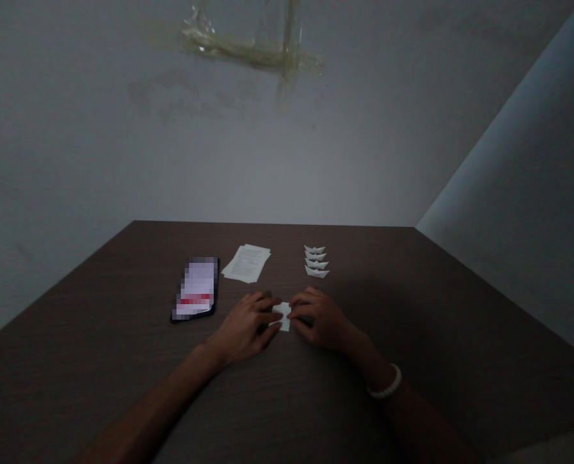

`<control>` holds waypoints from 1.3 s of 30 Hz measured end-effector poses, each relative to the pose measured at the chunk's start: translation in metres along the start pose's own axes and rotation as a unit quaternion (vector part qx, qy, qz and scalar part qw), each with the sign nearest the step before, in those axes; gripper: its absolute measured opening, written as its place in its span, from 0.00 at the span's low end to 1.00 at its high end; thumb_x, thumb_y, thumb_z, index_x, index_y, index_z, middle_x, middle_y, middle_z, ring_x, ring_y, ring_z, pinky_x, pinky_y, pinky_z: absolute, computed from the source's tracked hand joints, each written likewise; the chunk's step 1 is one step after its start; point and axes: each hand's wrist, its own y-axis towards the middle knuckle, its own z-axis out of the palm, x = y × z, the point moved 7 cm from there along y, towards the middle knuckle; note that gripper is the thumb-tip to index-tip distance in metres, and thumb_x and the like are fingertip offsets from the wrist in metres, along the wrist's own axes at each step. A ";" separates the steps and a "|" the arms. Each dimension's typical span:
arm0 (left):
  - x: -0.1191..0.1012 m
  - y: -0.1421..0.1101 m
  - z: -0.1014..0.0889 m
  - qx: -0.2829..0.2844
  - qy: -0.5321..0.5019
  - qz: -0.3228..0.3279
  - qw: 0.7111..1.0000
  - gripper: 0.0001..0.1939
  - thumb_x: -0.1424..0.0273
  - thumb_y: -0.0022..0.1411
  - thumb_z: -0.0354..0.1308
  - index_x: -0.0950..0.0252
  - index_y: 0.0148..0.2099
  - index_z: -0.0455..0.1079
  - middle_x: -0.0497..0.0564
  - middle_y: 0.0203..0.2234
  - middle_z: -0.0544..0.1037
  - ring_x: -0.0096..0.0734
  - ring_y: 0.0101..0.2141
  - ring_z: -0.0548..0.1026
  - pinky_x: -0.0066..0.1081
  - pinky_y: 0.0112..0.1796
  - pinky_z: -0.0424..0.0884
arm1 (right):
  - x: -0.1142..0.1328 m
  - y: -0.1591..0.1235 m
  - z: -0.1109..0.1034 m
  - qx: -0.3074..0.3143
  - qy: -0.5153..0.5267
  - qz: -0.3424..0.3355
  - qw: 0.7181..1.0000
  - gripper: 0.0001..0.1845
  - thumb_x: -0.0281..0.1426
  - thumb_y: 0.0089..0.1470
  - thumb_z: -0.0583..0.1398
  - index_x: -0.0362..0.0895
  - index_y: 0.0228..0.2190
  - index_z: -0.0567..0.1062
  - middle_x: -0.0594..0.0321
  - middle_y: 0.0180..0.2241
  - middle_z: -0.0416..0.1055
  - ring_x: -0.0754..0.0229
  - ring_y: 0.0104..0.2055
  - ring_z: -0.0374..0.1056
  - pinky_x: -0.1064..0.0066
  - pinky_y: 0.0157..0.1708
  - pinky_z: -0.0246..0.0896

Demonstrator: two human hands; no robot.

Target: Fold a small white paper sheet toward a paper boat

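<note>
Between my two hands a small piece of printed white paper (283,317) lies on the table, partly covered by my fingers. My left hand (248,325) grips its left edge with curled fingers. From the other side, the fingertips of my right hand (321,319) close on the paper's right edge. Just beyond, several folded paper boats (316,265) stand in a short column, one behind another. A stack of printed paper sheets (247,263) lies farther back, to the left of the boats.
A smartphone (197,287) with a lit, blurred screen lies left of the paper stack. The dark wooden table (393,399) reaches back to a grey wall (287,161) with yellowed tape on it. A pale bracelet (388,385) circles my right wrist.
</note>
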 end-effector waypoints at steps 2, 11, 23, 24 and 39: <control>-0.003 -0.001 0.000 0.011 -0.003 0.015 1.000 0.12 0.68 0.65 0.54 0.58 0.48 0.75 0.51 0.54 0.72 0.46 0.52 0.66 0.47 0.49 0.64 | -0.002 0.001 0.001 0.002 -0.009 0.003 1.000 0.05 0.27 0.53 0.61 0.45 0.33 0.78 0.61 0.39 0.74 0.58 0.41 0.63 0.64 0.43 0.57; -0.014 -0.003 -0.004 0.042 -0.071 0.056 0.995 0.09 0.71 0.61 0.56 0.59 0.41 0.77 0.51 0.52 0.72 0.44 0.53 0.66 0.44 0.54 0.62 | -0.004 0.002 0.004 -0.012 -0.013 0.009 1.000 0.03 0.28 0.50 0.63 0.46 0.30 0.78 0.62 0.38 0.75 0.57 0.40 0.64 0.64 0.43 0.57; 0.005 -0.002 -0.004 -0.051 -0.099 -0.020 0.994 0.13 0.73 0.66 0.49 0.65 0.45 0.75 0.55 0.40 0.75 0.37 0.43 0.71 0.37 0.46 0.69 | -0.011 0.003 0.006 -0.037 0.012 0.015 0.999 0.03 0.32 0.51 0.65 0.46 0.27 0.79 0.62 0.34 0.75 0.59 0.37 0.65 0.66 0.41 0.58; 0.007 -0.001 -0.003 -0.055 -0.089 -0.024 0.994 0.14 0.74 0.66 0.49 0.65 0.48 0.73 0.56 0.42 0.75 0.37 0.45 0.70 0.38 0.47 0.68 | -0.012 0.003 0.007 -0.036 0.011 0.016 0.999 0.04 0.32 0.51 0.65 0.46 0.26 0.79 0.62 0.34 0.75 0.59 0.37 0.65 0.66 0.41 0.59; 0.018 0.004 0.005 -0.031 -0.011 -0.064 0.997 0.11 0.68 0.64 0.56 0.61 0.46 0.76 0.54 0.49 0.74 0.44 0.50 0.68 0.44 0.50 0.66 | -0.009 0.005 0.006 -0.028 0.014 0.018 0.999 0.07 0.36 0.47 0.68 0.46 0.27 0.79 0.62 0.35 0.74 0.59 0.37 0.66 0.66 0.40 0.59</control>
